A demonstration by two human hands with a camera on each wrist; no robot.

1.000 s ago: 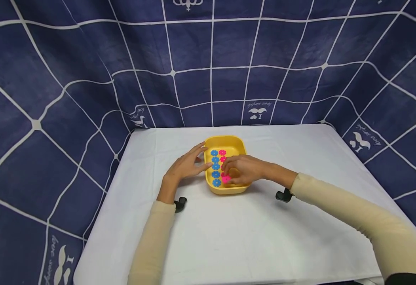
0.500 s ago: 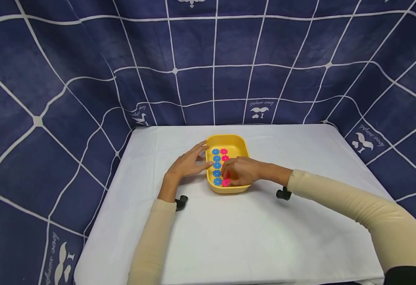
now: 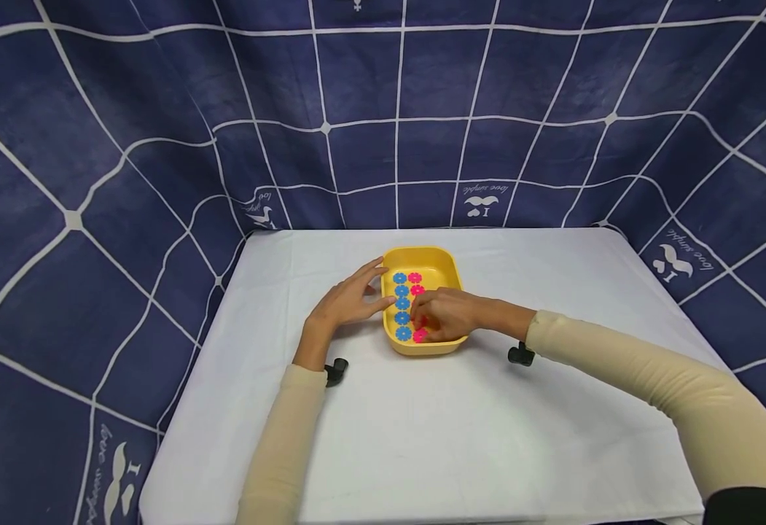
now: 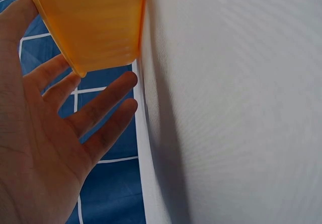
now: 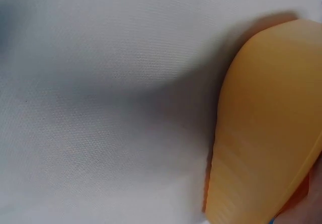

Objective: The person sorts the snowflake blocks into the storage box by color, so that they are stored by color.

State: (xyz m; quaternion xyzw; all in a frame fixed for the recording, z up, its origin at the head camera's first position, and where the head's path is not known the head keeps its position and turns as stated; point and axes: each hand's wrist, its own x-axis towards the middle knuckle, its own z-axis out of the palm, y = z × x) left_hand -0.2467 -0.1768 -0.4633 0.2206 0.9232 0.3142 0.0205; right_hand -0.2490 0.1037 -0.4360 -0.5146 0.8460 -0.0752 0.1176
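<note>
A yellow plastic tray point(image 3: 428, 350) stands on the white-covered table. Inside it, a column of blue flower-shaped pieces point(image 3: 402, 303) runs along the left side, beside a column of pink flower-shaped pieces point(image 3: 415, 278). My left hand point(image 3: 350, 300) touches the tray's left rim, fingers spread and relaxed; the left wrist view shows its open palm under the yellow wall point(image 4: 95, 27). My right hand point(image 3: 448, 313) reaches into the tray, its curled fingers and thumb pinching a pink piece near the front. That hand hides part of the pink column. In the right wrist view, the tray's outer wall point(image 5: 266, 118) covers most of it.
White cloth point(image 3: 487, 437) covers the table around the tray. A dark blue curtain with white grid lines point(image 3: 435, 80) hangs behind the table and along both sides. Small black wrist cameras point(image 3: 521, 355) sit by both sleeves.
The whole view has shifted slightly. The fingers of my right hand have drawn a little closer together over the front pink pieces. My left hand stays at the tray's rim.
</note>
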